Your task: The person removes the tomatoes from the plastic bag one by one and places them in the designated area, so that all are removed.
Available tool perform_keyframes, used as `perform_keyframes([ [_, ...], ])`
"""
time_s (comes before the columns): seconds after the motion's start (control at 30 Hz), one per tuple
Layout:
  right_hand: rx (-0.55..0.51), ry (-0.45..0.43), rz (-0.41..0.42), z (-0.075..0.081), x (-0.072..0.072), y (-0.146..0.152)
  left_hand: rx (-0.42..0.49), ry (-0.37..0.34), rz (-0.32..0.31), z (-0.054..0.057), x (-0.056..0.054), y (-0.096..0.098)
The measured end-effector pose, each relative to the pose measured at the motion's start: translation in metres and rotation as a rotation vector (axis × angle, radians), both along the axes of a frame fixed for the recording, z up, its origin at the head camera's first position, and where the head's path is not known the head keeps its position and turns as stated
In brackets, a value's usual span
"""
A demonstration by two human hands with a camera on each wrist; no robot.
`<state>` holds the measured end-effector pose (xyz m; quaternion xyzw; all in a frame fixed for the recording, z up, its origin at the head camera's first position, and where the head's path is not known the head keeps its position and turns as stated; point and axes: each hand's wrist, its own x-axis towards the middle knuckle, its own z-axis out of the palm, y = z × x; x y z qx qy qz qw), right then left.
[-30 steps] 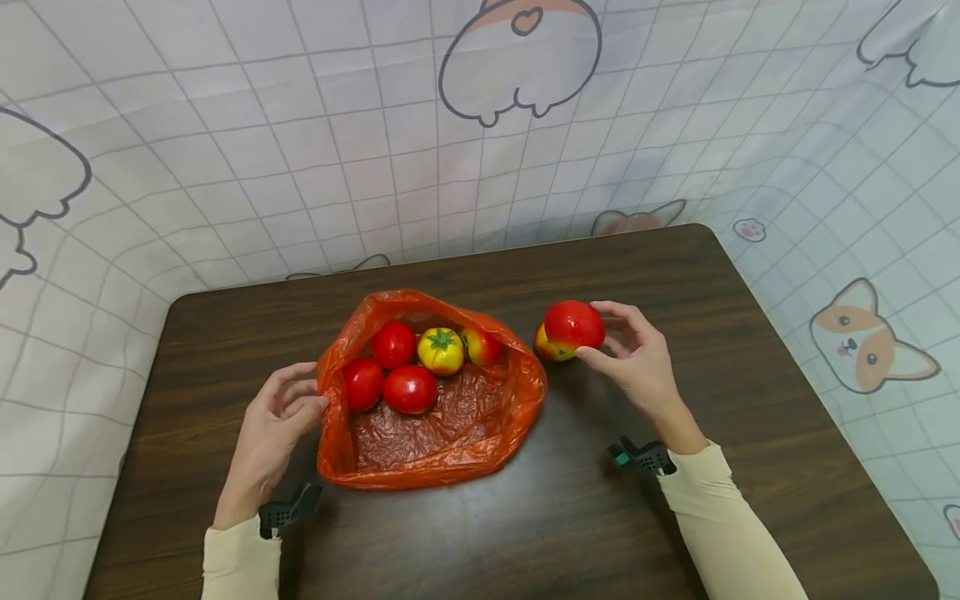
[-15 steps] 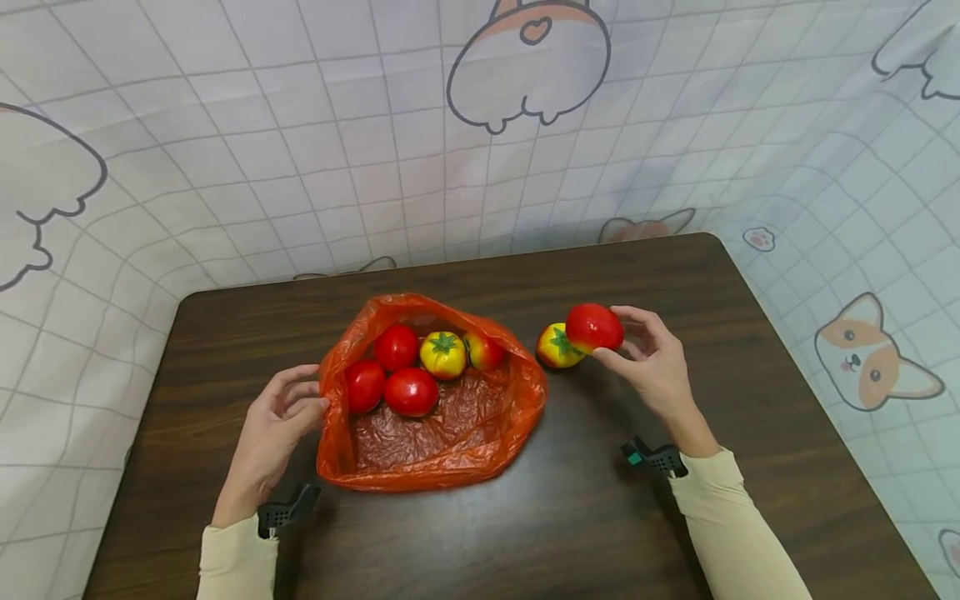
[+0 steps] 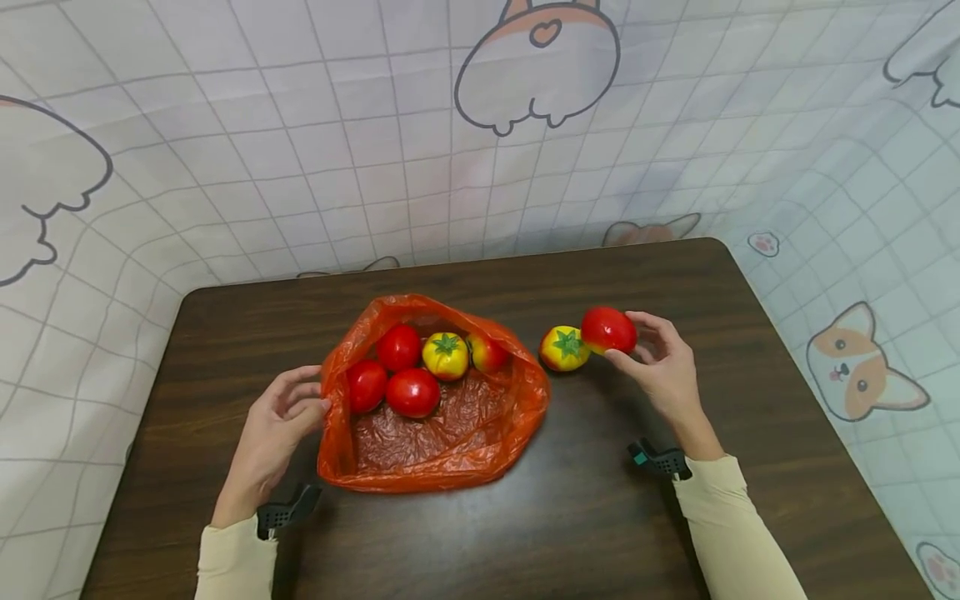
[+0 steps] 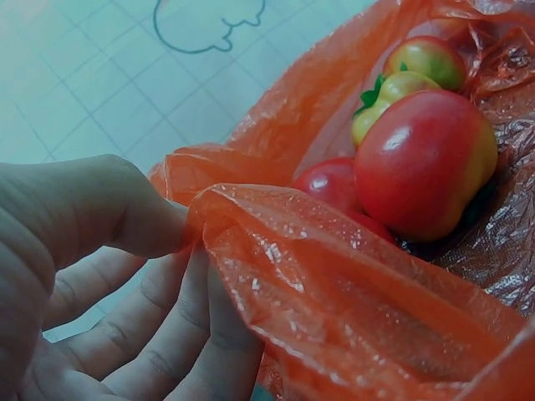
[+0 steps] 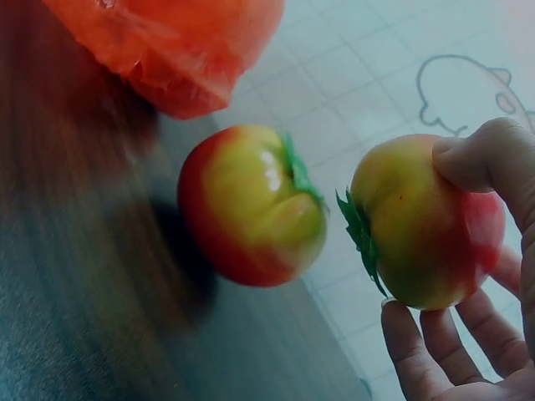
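Red tomato (image 3: 609,330) shifted rightward, gripped by right hand (image 3: 666,371), left hand (image 3: 276,429) pinching orange bag (image 3: 435,482)

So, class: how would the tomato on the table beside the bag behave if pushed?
The tomato would probably roll, since its sides are rounded. Its glossy shine suggests it may be slippery too, perhaps skidding slightly.

Bare left hand (image 3: 276,423): basically a pinch, thumb (image 4: 125,205) against the bent fingers (image 4: 159,296)
Bare right hand (image 3: 663,371): holding on, thumb one side, fingers the other
Cream-sleeved left arm (image 3: 237,557): in from bottom left
Cream-sleeved right arm (image 3: 735,525): slants up-left, reaching a bit further out
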<state>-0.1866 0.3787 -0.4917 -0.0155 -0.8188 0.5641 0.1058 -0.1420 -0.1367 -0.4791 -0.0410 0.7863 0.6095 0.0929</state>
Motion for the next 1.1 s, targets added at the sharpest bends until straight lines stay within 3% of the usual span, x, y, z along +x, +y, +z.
perform_keyframes([
  [0.67, 0.103, -0.016, -0.093, -0.023, 0.0, 0.01, 0.031, 0.01, -0.008, -0.002, 0.0, 0.003],
  [1.1, 0.184, -0.007, -0.103, -0.03, -0.003, 0.015, 0.03, -0.008, 0.005, -0.002, 0.0, 0.004],
])
